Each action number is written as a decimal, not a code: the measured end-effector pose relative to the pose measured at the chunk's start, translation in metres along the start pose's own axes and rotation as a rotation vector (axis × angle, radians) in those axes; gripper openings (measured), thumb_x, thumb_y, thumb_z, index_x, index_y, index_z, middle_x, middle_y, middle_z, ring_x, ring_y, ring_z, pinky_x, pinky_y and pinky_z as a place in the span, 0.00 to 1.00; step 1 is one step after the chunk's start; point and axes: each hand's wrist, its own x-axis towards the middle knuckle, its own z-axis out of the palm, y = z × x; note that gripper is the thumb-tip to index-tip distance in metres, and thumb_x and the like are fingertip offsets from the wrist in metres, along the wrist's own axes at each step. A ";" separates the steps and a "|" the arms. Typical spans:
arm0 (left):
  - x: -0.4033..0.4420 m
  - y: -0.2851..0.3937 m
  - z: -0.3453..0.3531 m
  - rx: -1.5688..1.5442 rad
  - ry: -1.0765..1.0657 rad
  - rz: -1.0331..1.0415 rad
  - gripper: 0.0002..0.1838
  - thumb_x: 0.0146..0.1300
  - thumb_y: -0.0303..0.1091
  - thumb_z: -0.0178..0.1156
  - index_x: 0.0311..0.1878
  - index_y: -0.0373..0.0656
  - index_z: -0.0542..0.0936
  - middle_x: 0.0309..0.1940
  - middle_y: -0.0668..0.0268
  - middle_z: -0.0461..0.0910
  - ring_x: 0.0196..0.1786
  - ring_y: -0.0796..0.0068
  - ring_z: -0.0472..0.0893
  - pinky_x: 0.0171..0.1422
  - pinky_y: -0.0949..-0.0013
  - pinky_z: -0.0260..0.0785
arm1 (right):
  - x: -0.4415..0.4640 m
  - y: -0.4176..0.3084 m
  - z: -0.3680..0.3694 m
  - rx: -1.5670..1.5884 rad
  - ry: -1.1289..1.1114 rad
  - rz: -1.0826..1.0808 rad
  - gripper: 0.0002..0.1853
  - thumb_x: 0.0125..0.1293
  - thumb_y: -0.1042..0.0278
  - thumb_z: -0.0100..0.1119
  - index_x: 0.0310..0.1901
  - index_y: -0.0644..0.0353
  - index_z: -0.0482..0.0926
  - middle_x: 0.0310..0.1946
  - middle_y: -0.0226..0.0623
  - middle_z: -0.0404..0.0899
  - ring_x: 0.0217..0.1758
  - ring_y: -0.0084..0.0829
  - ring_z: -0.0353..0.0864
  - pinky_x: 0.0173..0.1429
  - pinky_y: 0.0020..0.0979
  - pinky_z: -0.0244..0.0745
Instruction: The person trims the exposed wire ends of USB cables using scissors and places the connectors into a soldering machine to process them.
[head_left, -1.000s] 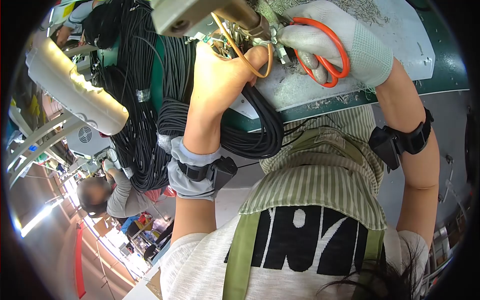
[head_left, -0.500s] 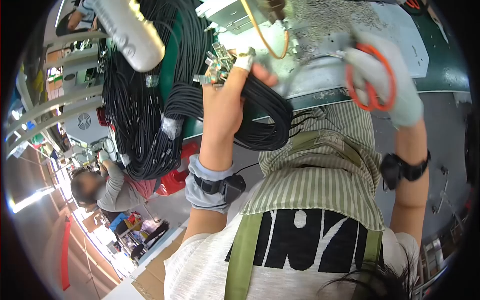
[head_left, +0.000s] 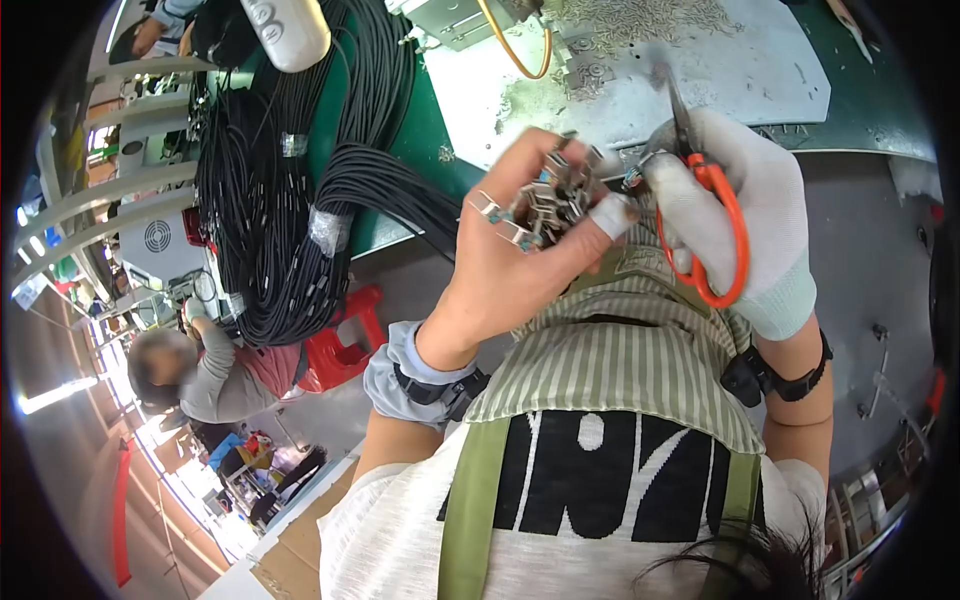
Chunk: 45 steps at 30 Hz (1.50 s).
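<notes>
My left hand (head_left: 495, 265) is closed around a bunch of metal cable connectors (head_left: 552, 205), some showing bluish-green parts. White tape or a cover wraps its thumb tip. Black cables (head_left: 390, 190) run from the left towards this hand, and their far part is hidden behind it. In a white glove, my right hand (head_left: 755, 200) grips scissors with orange handles (head_left: 738, 250), blades pointing up and away. The gloved thumb and fingertips are close beside the bunch, at a small connector (head_left: 634, 178). Whether they pinch it I cannot tell.
A metal plate (head_left: 480, 110) strewn with small metal bits lies on the green table (head_left: 870, 110), below a machine (head_left: 455, 22). Thick bundles of black cable (head_left: 265, 230) hang at the left. Beyond are a red stool (head_left: 340, 350) and a seated person (head_left: 225, 370).
My left hand has moved right and turned, bringing the connectors towards the middle. My right hand has come left with the scissors, close to the connector bunch. The looped cables are now hidden.
</notes>
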 end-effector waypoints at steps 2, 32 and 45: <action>-0.003 -0.002 -0.001 -0.120 0.079 0.008 0.12 0.58 0.15 0.58 0.46 0.32 0.73 0.29 0.63 0.80 0.23 0.79 0.76 0.26 0.76 0.70 | -0.002 -0.008 -0.004 0.110 -0.089 0.127 0.09 0.63 0.67 0.54 0.32 0.66 0.77 0.16 0.30 0.75 0.14 0.19 0.71 0.20 0.22 0.66; 0.004 0.009 0.004 0.089 0.072 -0.002 0.08 0.54 0.22 0.66 0.36 0.36 0.77 0.27 0.75 0.76 0.29 0.90 0.72 0.32 0.84 0.65 | -0.021 -0.017 -0.018 -0.876 -0.084 -0.444 0.14 0.49 0.70 0.65 0.39 0.60 0.78 0.23 0.36 0.76 0.27 0.39 0.78 0.37 0.33 0.75; 0.004 -0.001 0.000 0.338 -0.024 0.448 0.15 0.52 0.18 0.62 0.45 0.36 0.75 0.33 0.68 0.80 0.32 0.87 0.76 0.37 0.80 0.70 | -0.024 -0.006 -0.017 -0.383 -0.184 -0.164 0.09 0.56 0.74 0.61 0.38 0.67 0.78 0.16 0.40 0.71 0.14 0.32 0.69 0.22 0.27 0.65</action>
